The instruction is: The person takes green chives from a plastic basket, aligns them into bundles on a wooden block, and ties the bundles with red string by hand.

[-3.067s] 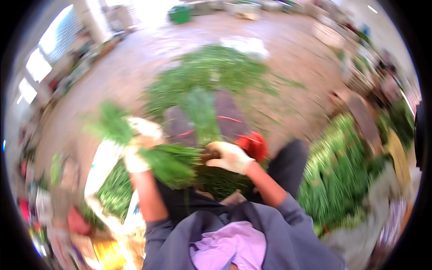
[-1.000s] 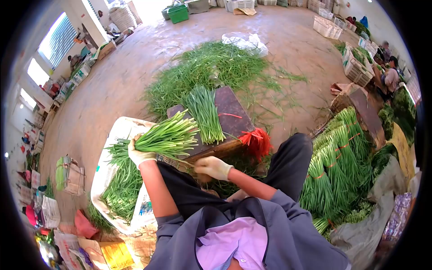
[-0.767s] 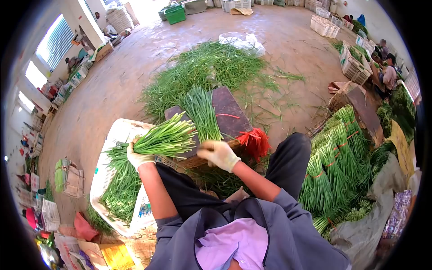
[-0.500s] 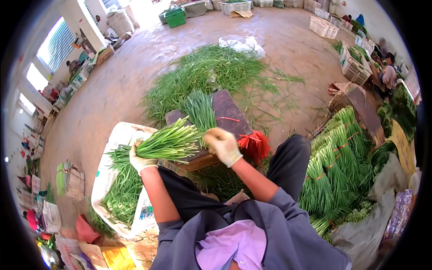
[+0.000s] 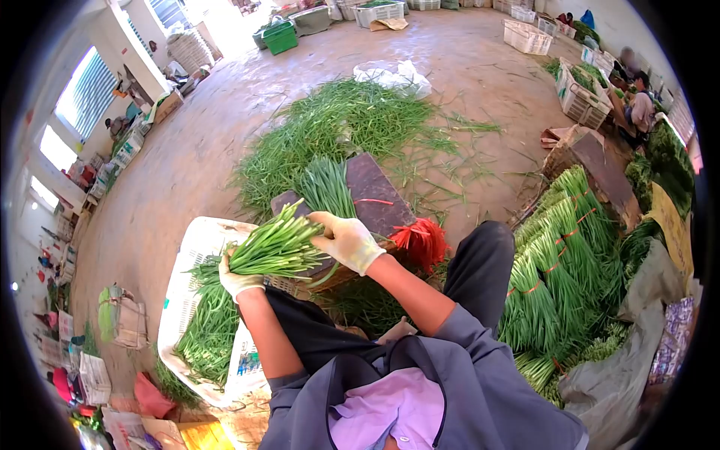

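My left hand (image 5: 240,279), in a pale work glove, is closed around a loose bunch of garlic chives (image 5: 279,247), its light stalk ends pointing right. At those ends is my gloved right hand (image 5: 349,241), thumb and fingers closing on stalk tips; how many it grips is hidden. One pale stalk hangs below it. Behind, a bundle of darker chives (image 5: 328,186) lies on a dark board (image 5: 377,196) beside a red tie. A bunch of red ties (image 5: 421,244) hangs at the board's right end. Under my left hand stands a white crate (image 5: 174,300) holding more greens.
Tied chive bundles (image 5: 559,262) are stacked at my right, near grey sheeting (image 5: 604,390). Beyond the board, a heap of loose green leaves (image 5: 330,127) covers the floor, with a white plastic bag (image 5: 397,77) behind it. Another person (image 5: 642,109) sits far right among crates.
My right hand has moved left from over the board to the stalk ends. The left hand still holds the bunch, and the view has shifted slightly.
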The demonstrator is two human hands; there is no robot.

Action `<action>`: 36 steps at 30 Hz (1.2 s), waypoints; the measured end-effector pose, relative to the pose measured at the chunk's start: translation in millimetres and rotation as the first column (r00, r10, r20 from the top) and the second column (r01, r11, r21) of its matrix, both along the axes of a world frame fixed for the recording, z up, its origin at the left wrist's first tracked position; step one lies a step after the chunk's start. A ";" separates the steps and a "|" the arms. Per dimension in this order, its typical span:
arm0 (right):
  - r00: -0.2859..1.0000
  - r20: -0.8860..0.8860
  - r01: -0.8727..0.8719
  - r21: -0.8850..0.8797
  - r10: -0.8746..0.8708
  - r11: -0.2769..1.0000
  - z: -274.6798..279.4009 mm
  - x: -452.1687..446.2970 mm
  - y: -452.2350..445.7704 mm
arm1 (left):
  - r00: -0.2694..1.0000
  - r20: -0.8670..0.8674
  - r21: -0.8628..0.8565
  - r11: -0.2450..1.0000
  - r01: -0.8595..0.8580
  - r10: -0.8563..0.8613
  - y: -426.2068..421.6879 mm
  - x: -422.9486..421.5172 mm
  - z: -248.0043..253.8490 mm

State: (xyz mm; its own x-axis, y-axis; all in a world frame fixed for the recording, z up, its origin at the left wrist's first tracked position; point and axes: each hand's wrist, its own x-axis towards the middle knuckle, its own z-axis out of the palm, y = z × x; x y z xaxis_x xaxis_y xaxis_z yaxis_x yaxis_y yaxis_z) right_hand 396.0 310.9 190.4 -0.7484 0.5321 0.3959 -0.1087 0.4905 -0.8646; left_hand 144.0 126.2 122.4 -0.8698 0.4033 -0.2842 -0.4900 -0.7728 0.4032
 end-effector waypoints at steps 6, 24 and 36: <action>0.996 -0.045 -0.077 -0.059 0.074 0.995 -4.9 -1.4 -1.4 | 1.000 -0.018 -0.011 1.000 -0.010 0.010 4.6 13.0 9.2; 0.762 0.476 -0.589 0.225 0.440 0.776 -124.0 81.9 18.6 | 0.912 -0.409 0.422 0.893 0.157 0.032 -25.3 7.5 18.1; 0.951 -0.123 -0.272 0.111 0.285 0.956 8.9 46.9 -18.0 | 0.869 -0.481 0.526 0.755 0.392 -0.116 -0.7 40.9 32.5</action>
